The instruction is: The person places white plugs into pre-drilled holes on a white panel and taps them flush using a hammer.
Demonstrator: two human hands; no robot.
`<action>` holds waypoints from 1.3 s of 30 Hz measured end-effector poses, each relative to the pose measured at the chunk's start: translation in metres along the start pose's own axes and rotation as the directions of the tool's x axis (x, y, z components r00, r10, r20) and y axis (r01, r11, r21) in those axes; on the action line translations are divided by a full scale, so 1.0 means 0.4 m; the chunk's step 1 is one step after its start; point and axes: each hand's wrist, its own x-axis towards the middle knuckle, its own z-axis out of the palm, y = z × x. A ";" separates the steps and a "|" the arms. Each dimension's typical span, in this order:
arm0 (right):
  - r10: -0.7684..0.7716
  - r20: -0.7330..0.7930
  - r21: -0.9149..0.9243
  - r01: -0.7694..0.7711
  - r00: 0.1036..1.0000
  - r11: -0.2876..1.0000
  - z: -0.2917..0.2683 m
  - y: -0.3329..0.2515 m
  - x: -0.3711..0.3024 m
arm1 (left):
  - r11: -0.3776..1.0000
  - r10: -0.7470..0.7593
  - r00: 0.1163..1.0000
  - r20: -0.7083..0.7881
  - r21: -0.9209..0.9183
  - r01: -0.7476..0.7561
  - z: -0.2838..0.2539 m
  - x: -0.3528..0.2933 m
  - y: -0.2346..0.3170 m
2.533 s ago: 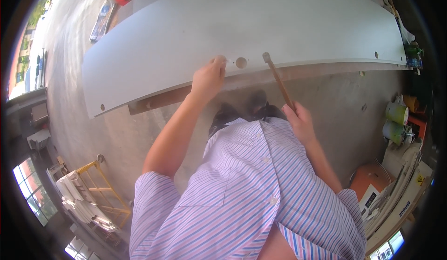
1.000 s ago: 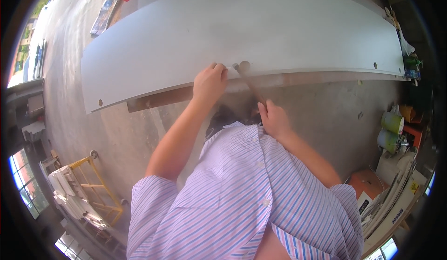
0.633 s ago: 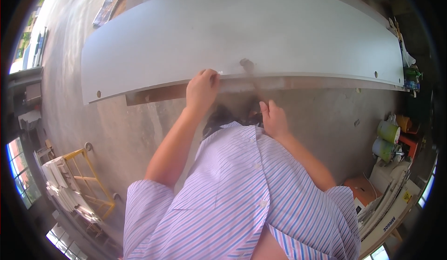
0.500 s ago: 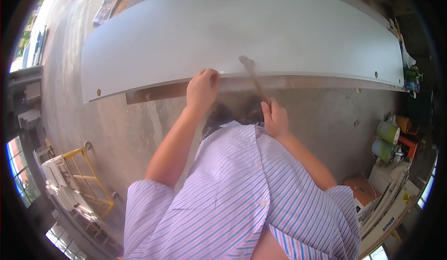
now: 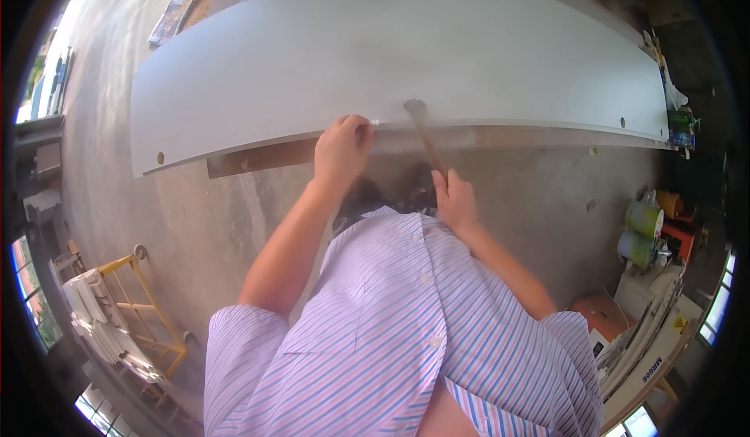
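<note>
A long pale grey panel (image 5: 328, 54) lies across in front of me, with round holes near its ends. At its near edge, my left hand (image 5: 341, 152) is closed in a pinch, and a small white piece (image 5: 375, 123) shows at the fingertips. My right hand (image 5: 456, 200) is wrapped round the wooden handle of a hammer (image 5: 431, 145), slightly blurred by motion. The hammer's dark head is over the panel's near edge, to the right of the white piece. Whether it touches the panel I cannot tell.
Brown boards (image 5: 269, 157) show beneath the panel's near edge. On the concrete floor (image 5: 547, 202) at left stands a yellow metal frame cart (image 5: 141, 306) beside white pieces. Green cans (image 5: 643, 218) and a stack of long pale boards (image 5: 644, 335) are at right.
The hammer head has shifted slightly right and nearer to me, and my right hand slightly left. My left hand stays at the same spot on the panel edge.
</note>
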 end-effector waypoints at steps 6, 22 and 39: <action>-0.005 -0.050 0.046 0.007 0.999 0.999 -0.004 0.017 0.022 | 1.000 0.020 1.000 0.004 -0.004 -0.020 0.011 0.003 0.004; 0.114 -0.242 0.194 -0.067 0.964 0.979 -0.060 0.039 -0.005 | 0.987 0.095 0.982 0.164 -0.141 -0.072 0.081 0.012 0.091; 0.163 -0.284 0.227 -0.099 0.945 0.969 -0.059 0.083 -0.007 | 0.991 -0.049 0.992 0.112 -0.118 0.063 0.080 -0.071 0.012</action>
